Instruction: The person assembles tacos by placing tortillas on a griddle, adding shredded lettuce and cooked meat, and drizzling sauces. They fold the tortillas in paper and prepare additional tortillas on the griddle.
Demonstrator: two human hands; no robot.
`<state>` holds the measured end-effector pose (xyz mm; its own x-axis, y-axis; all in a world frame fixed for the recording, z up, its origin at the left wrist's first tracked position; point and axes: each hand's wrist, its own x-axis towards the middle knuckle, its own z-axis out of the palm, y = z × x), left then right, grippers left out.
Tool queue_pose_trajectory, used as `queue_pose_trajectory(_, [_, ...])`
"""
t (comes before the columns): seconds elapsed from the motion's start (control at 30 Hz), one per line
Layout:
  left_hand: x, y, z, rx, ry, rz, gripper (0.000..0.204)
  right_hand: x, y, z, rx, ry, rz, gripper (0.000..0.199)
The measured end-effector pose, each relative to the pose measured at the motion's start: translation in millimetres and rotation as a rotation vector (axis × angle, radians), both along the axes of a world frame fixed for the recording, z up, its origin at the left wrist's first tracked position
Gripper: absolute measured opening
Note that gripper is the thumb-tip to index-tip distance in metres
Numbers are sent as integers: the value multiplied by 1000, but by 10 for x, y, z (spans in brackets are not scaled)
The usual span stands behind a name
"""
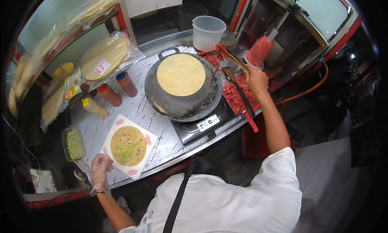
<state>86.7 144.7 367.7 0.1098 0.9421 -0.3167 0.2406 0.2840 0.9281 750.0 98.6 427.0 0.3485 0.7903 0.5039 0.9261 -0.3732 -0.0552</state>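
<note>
My right hand [256, 78] is closed around metal tongs [237, 60], reaching over the meat tray. At their far end is a clump of reddish meat strips [221, 51]. My left hand [101, 168], in a clear plastic glove, hovers by the left corner of a white paper sheet [143, 150], its fingers loosely bent with nothing visible in them. On that sheet lies a round flatbread [139, 138] topped with shredded lettuce [128, 153]. Another flatbread [181, 74] rests on the dark domed griddle [190, 107].
Sliced red meat [238, 96] fills a tray beside the stove [198, 128], with a red-handled knife [250, 121] across it. A meat cone [260, 51] stands behind. Sauce bottles [110, 94], a lettuce tub [73, 144], bagged flatbreads [106, 57] and a plastic bucket [208, 34] surround the counter.
</note>
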Motion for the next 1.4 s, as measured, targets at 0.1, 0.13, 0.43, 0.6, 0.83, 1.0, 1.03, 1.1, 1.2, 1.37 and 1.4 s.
queue_pose_trajectory(0.1, [-108, 2, -27, 9, -6, -7, 10, -78, -27, 88, -20, -16, -19, 20])
queue_pose_trajectory(0.13, [-138, 3, -32, 19, -5, -10, 10, -97, -33, 109, -15, -21, -16, 20])
queue_pose_trajectory(0.43, [-192, -5, -1, 29, 61, 4, 14, -86, -104, 270, -67, -57, -74, 26])
queue_pose_trajectory(0.6, [-286, -18, 21, 128, 81, -46, 23, -400, -285, 759, 48, 86, 94, 32])
queue_pose_trajectory(0.83, [-460, -9, -51, 57, 56, 43, 18, -1663, -494, 1302, -43, 53, 530, 39])
queue_pose_trajectory(1.0, [-443, 90, -293, 16, 83, 11, 16, -2581, -373, 610, -240, 126, 733, 41])
queue_pose_trajectory(1.03, [-443, 111, -349, 13, 91, 2, 17, -2771, -312, 372, -234, 182, 788, 38])
queue_pose_trajectory(1.1, [-443, 154, -470, 17, 118, -21, 17, -3089, -226, -39, -307, 199, 859, 43])
queue_pose_trajectory(1.2, [-446, 189, -669, 102, 168, -24, 23, -3355, -200, -474, -361, 139, 906, 41])
queue_pose_trajectory(1.37, [-299, 208, -1003, 583, 302, -114, 19, -3264, -362, -644, -425, 282, 843, 43])
queue_pose_trajectory(1.4, [-250, 218, -1052, 758, 331, -160, 20, -3239, -392, -656, -436, 347, 795, 43])
